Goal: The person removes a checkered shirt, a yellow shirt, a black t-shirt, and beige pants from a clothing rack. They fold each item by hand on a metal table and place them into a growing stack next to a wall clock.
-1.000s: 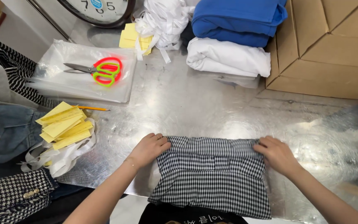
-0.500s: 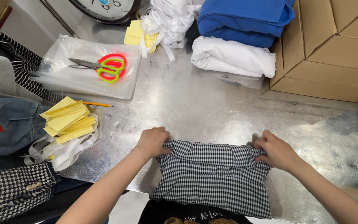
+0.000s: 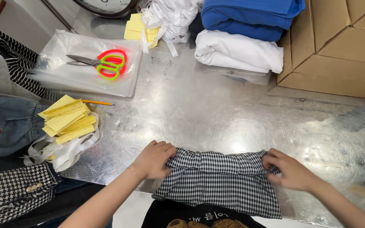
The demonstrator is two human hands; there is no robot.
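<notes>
Low in the frame, both hands pinch the far edge of a checked cloth lying crosswise on the steel bench, left hand and right hand at opposite ends.

Your left hand and right hand now gripping the far edge of the checked cloth, that edge lifted off the metal table, bunched and rolled back toward you, fingers curled into the fabric instead of resting flat

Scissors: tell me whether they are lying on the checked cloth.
No, the scissors lie on a clear plastic bag, far from the checked cloth.
</notes>
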